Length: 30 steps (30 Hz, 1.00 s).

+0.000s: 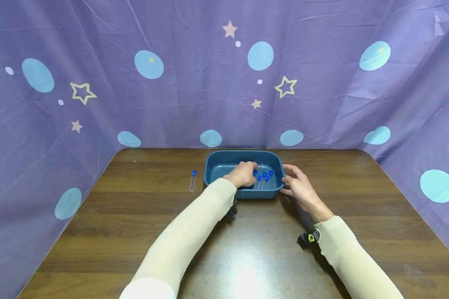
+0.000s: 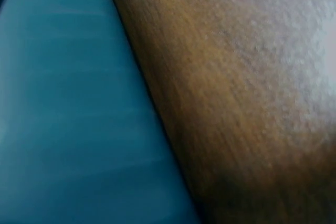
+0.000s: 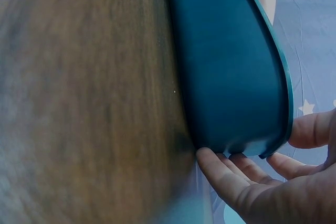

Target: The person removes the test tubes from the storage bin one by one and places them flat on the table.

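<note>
Bracing tray (image 1: pixel 213 171) corner, right hand (image 3: pixel 262 182) loose; head-view-only left hand (image 1: pixel 243 174) among tubes (image 1: pixel 263 179), grip unclear.

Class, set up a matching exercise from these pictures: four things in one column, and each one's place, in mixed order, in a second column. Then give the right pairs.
Things:
1. left hand
2. right hand
3. lone tube
4. capped tubes

Places:
A. flat on the table, left of the tray
B. lying on the tray floor
C. reaching inside the tray
D. against the tray's right outer wall

Pairs: 1-C, 2-D, 3-A, 4-B
</note>
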Motion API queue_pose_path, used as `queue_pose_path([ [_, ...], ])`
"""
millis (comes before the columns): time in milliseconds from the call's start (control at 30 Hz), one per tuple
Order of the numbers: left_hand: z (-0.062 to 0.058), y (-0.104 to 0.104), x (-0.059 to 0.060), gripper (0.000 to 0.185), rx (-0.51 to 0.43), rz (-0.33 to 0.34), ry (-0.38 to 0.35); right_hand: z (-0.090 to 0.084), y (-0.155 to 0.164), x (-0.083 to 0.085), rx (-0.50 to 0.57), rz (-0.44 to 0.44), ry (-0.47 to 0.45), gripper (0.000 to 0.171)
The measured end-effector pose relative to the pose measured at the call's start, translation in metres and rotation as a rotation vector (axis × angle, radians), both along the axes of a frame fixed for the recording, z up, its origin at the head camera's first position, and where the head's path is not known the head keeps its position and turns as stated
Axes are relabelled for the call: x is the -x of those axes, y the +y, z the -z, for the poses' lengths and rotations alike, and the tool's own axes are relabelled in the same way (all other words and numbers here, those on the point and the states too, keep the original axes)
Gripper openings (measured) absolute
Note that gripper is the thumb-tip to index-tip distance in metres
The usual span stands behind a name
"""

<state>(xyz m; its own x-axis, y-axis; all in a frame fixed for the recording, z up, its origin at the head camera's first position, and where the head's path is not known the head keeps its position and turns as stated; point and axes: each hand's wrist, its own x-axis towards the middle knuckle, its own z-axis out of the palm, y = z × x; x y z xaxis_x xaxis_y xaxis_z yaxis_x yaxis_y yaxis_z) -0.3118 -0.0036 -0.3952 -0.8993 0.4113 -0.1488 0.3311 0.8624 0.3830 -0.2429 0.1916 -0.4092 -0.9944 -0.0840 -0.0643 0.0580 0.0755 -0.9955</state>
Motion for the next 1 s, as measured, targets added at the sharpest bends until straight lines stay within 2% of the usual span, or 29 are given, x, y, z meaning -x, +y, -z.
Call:
queue_pose_path([
  [733,-0.0018,0.0024,-0.0018,0.047,0.05,0.037,0.016,0.0003,-0.0005,0.0003,-0.015,0.003,0.003,0.052],
  [1000,-0.0025,0.0014,-0.0021,0.047,0.021,0.031,0.037,0.0013,-0.0006,0.0002,-0.01,0.003,0.008,0.051],
])
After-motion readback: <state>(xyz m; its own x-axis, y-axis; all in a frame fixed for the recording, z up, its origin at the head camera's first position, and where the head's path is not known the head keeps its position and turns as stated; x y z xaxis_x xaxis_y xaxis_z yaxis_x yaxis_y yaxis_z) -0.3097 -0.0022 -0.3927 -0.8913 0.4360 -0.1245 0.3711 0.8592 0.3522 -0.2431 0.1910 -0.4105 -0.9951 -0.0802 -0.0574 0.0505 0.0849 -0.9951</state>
